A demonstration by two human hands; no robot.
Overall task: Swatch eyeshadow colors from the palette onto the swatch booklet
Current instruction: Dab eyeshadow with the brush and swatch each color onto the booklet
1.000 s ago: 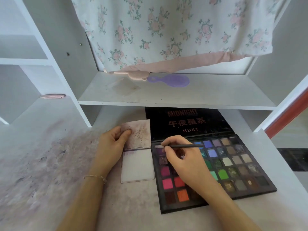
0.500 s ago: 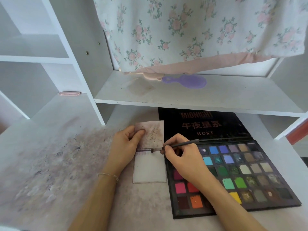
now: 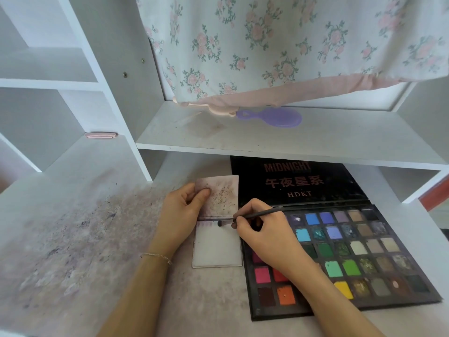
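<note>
A small swatch booklet (image 3: pixel 217 249) lies open on the desk, its upper page stained, its lower page white with a row of faint purple marks along the top. My left hand (image 3: pixel 181 212) holds the upper page down, thumb on the page. My right hand (image 3: pixel 263 235) pinches a thin dark brush (image 3: pixel 252 216), and the brush tip touches the top of the lower page. To the right lies the black eyeshadow palette (image 3: pixel 352 261), open, with many coloured pans; my right hand covers its left columns.
A white shelf (image 3: pixel 267 142) overhangs the palette's lid, carrying a purple hairbrush (image 3: pixel 274 117) and a hanging floral cloth (image 3: pixel 279 45). The desk surface (image 3: pixel 73 239) left of the booklet is smeared with powder. A pink clip (image 3: pixel 100 135) lies at the back left.
My right hand has carried the brush leftward from the palette's purple pans onto the booklet's lower page. The left hand has stayed on the upper page. The camera has moved closer.
</note>
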